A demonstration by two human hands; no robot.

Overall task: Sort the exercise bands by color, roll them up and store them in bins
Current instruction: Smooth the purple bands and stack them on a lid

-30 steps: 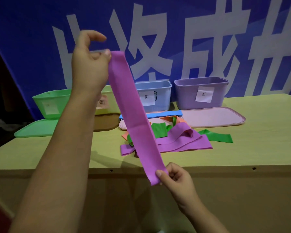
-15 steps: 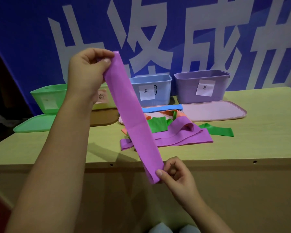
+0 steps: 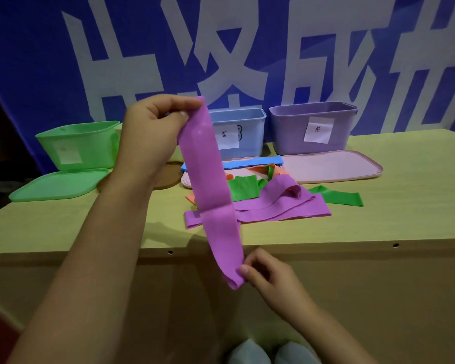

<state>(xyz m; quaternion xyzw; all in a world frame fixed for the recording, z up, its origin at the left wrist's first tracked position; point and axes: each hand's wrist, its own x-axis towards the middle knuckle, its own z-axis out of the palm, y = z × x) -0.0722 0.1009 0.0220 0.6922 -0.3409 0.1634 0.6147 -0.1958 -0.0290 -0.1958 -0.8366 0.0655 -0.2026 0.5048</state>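
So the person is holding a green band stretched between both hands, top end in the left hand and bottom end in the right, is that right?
Not quite: the held band is purple, not green, as the head view shows. The rest stands: the left hand grips its top end and the right hand pinches its bottom end.

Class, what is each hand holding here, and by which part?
Both hold one purple band: the left hand pinches its top end, the right hand pinches its bottom end.

Purple exercise band (image 3: pixel 210 179), more purple bands (image 3: pixel 279 210), green bands (image 3: pixel 338 197) and orange band (image 3: pixel 263 170) on pale yellow-green counter (image 3: pixel 405 206), blue band (image 3: pixel 247 162), green bin (image 3: pixel 76 143), light blue bin (image 3: pixel 243 122), lavender bin (image 3: pixel 313 127), blue banner with white characters (image 3: pixel 221 48).
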